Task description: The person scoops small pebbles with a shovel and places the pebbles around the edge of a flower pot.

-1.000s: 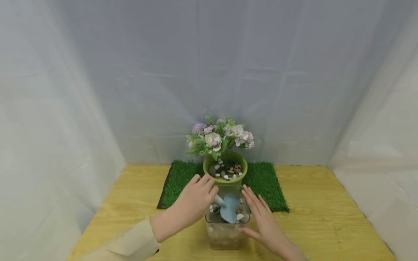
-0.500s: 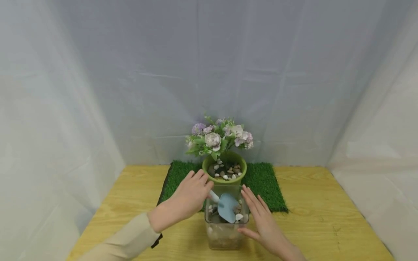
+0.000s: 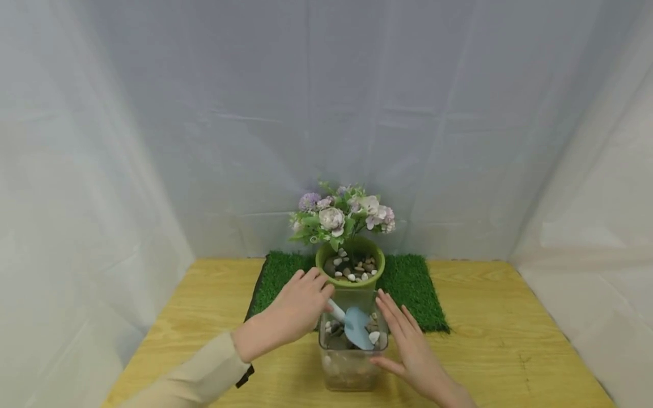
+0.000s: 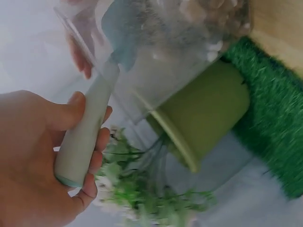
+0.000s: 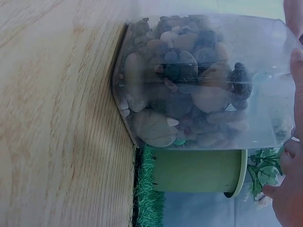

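Note:
My left hand (image 3: 291, 309) grips the pale handle (image 4: 87, 132) of a small trowel, fingers and thumb wrapped round it. The trowel's light blue blade (image 3: 358, 327) dips into a clear plastic container (image 3: 349, 371), over the stones inside. Those stones (image 5: 165, 90) are white, grey and brown pebbles filling the container's lower part. At the container's right side, my right hand (image 3: 410, 351) rests with straight fingers along the rim, thumb near the front. Just behind stands a green flowerpot (image 3: 377, 277) with pebbles in it.
Pale pink and purple flowers (image 3: 333, 220) with green leaves rise from the pot. Under the pot lies a green artificial grass mat (image 3: 415, 294) on the wooden table (image 3: 490, 323). White sheeting (image 3: 408, 113) hangs behind and at both sides.
The left hand has shifted slightly left and back with the trowel. Its blade rose and turned a little among the stones, then dipped again. The right hand stays nearly in place.

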A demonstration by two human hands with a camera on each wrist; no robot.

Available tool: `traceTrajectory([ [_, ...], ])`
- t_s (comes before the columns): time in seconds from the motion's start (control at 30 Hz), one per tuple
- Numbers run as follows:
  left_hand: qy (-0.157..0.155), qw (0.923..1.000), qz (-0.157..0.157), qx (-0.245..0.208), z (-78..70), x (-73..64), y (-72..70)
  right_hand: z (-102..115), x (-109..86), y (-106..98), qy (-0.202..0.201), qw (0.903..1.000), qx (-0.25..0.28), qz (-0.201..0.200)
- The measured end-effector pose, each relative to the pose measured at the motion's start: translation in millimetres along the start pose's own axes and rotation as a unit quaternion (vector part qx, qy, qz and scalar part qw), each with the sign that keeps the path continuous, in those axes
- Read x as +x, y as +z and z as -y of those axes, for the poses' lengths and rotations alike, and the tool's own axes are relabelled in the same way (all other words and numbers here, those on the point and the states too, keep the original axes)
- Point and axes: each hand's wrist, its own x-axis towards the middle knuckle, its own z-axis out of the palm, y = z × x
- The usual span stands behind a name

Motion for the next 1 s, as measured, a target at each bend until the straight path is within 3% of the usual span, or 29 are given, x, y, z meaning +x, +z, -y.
traceTrajectory([
  [0.27, -0.055, 0.9899, -0.005, -0.13, 14.6, -15.0, 3.5, 1, -0.9, -1, 0.029, 0.9989, 0.009, 0.036],
  [0.47, -0.057, 0.9892, 0.002, -0.135, 10.8, -15.0, 4.3, 1, 0.2, -2, 0.016, 0.9995, 0.007, 0.026],
  [0.63, -0.078, 0.9858, -0.021, -0.147, 11.3, -19.0, 7.5, 0, 1.3, -1, 0.013, 0.9995, 0.008, 0.026],
  [1.0, -0.145, 0.9609, -0.094, -0.216, 18.4, -37.9, 13.5, -1, -1.1, 0, 0.023, 0.9991, 0.008, 0.033],
])
